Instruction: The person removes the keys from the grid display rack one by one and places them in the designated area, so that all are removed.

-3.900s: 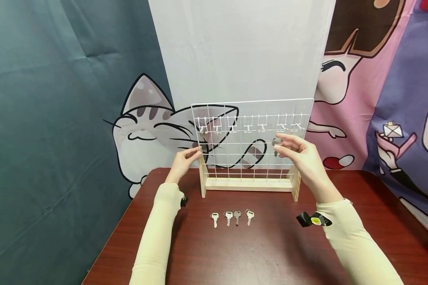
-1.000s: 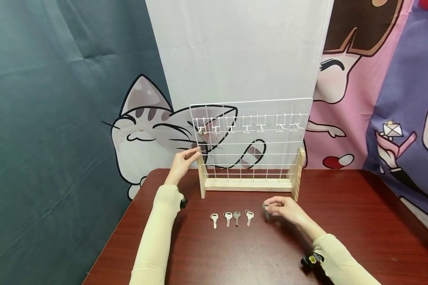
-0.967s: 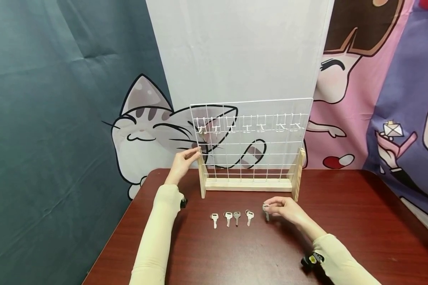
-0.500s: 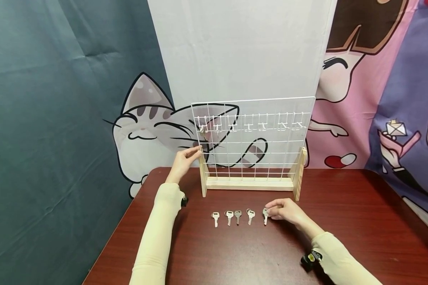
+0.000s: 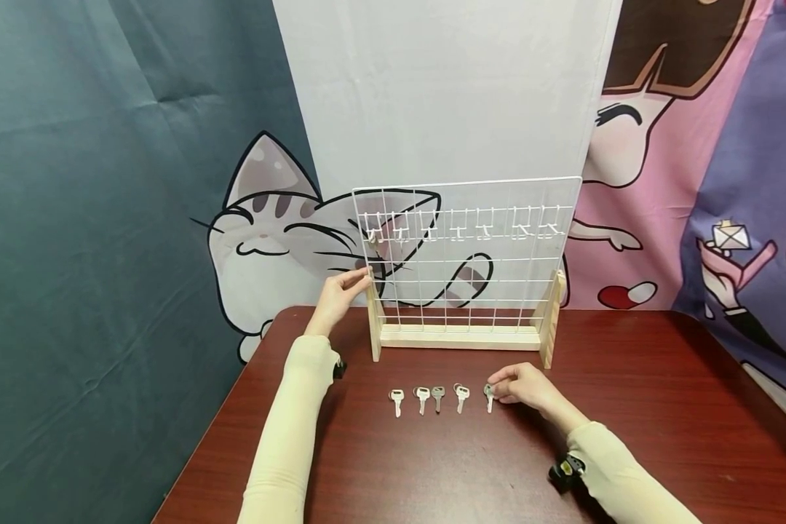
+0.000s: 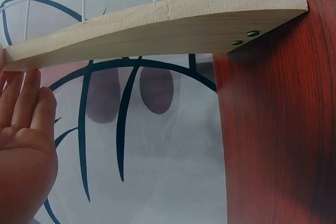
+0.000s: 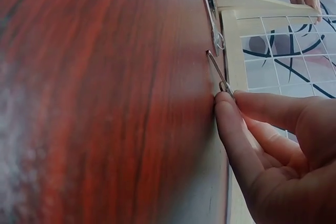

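My right hand (image 5: 527, 386) pinches a small metal key (image 5: 489, 400) by its head, low over the table at the right end of a row of keys. In the right wrist view the key (image 7: 216, 69) slants, its blade tip at the tabletop and its head between thumb and fingers. My left hand (image 5: 336, 297) holds the upper end of the left wooden upright (image 5: 372, 320) of a white wire grid rack (image 5: 458, 337). The left wrist view shows fingers (image 6: 44, 103) against that upright. Several white hooks (image 5: 458, 233) line the grid's upper part.
Left of the held key, a light key with a ring (image 5: 461, 397), a darker key (image 5: 438, 397) and two more light keys (image 5: 397, 400) lie on the reddish-brown table (image 5: 432, 473). Something small hangs at the leftmost hook (image 5: 372, 235). Printed cloth (image 5: 137, 218) hangs behind.
My right hand has come down from beside the grid's right side to the table with the key. The key's blade has tipped down toward the tabletop. My left hand stays at the upright.
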Available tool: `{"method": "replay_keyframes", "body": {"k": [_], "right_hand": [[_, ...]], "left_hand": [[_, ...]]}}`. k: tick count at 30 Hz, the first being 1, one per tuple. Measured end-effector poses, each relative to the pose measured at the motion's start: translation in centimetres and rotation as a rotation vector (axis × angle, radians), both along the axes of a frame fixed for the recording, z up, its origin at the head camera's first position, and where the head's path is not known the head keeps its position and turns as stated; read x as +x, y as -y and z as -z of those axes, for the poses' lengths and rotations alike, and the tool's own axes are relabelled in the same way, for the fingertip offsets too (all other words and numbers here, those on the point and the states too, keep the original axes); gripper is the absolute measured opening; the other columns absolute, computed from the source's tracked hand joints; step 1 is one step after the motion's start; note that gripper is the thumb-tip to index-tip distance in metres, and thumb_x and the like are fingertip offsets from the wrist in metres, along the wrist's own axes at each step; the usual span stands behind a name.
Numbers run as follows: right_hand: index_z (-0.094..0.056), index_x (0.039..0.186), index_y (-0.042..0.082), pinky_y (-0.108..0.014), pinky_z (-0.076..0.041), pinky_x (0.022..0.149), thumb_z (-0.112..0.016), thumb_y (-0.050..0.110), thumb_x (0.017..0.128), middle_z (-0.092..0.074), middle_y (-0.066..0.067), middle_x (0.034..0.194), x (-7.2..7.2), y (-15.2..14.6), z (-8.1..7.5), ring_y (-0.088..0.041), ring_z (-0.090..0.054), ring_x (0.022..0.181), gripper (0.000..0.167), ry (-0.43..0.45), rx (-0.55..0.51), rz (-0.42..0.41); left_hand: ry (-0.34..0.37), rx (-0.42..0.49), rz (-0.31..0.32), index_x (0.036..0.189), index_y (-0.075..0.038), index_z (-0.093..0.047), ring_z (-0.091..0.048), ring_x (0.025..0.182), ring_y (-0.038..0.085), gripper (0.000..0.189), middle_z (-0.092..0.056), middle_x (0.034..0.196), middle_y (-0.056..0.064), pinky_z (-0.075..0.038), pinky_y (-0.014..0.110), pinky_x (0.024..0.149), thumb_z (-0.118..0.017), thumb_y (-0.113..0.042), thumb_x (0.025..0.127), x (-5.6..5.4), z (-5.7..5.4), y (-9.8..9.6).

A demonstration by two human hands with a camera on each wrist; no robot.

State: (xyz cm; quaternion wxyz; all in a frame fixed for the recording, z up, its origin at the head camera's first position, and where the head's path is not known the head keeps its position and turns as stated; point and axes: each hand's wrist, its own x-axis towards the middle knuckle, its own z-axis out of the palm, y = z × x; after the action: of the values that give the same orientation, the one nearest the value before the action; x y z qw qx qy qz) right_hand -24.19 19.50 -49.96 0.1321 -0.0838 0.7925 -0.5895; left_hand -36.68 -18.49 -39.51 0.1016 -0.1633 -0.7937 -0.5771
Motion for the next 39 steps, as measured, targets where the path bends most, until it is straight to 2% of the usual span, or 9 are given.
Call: {"method": "replay_keyframes", "body": {"k": [10,17,24,33,39], "right_hand": [[-0.071,0.094,-0.011,-0.029,-0.061,0.066,-0.068,-0.006,0.084,-0.072,-0.007,0.082,-0.04,0.05,-0.04,-0.011,-0.068,0.072,0.011,-0.089,0.014,-0.016],[-0.071,0.096,-0.012,-0.030,-0.060,0.066,-0.070,-0.006,0.084,-0.073,-0.012,0.085,-0.01,0.48,0.05,-0.017,-0.069,0.074,0.013,-0.088,0.117,0.020],[-0.074,0.091,-0.004,-0.026,-0.055,0.060,-0.075,-0.002,0.082,-0.071,-0.004,0.077,0.13,0.60,-0.08,-0.013,-0.064,0.066,0.009,-0.134,0.235,0.058],[-0.076,0.085,0.001,-0.026,-0.050,0.057,-0.078,0.003,0.080,-0.066,0.002,0.068,-0.02,0.63,-0.10,-0.011,-0.061,0.062,0.006,-0.151,0.318,0.076],[-0.075,0.084,0.002,-0.026,-0.050,0.057,-0.077,0.003,0.079,-0.067,0.001,0.069,-0.11,0.62,-0.24,-0.012,-0.061,0.062,0.005,-0.154,0.330,0.083]], "left_hand": [[-0.001,-0.008,-0.015,0.130,-0.006,-0.069,-0.064,0.119,0.024,0.038,-0.069,0.127,0.011,-0.046,0.037,0.106,-0.071,-0.023,0.097,0.04,0.17,0.07],[-0.001,-0.013,-0.018,0.130,-0.007,-0.069,-0.065,0.118,0.025,0.037,-0.069,0.126,0.011,-0.046,0.038,0.106,-0.071,-0.023,0.097,0.12,0.18,0.14],[-0.003,0.002,-0.012,0.129,-0.007,-0.070,-0.065,0.118,0.025,0.036,-0.069,0.126,0.011,-0.047,0.038,0.106,-0.072,-0.023,0.097,0.08,0.19,0.04],[-0.001,-0.006,-0.009,0.130,-0.008,-0.069,-0.065,0.118,0.024,0.038,-0.069,0.127,0.010,-0.046,0.039,0.106,-0.072,-0.025,0.096,-0.03,0.17,0.07],[-0.001,-0.005,-0.005,0.131,-0.005,-0.068,-0.064,0.119,0.026,0.041,-0.068,0.128,0.010,-0.046,0.040,0.107,-0.072,-0.026,0.096,-0.17,0.10,0.08]]}}
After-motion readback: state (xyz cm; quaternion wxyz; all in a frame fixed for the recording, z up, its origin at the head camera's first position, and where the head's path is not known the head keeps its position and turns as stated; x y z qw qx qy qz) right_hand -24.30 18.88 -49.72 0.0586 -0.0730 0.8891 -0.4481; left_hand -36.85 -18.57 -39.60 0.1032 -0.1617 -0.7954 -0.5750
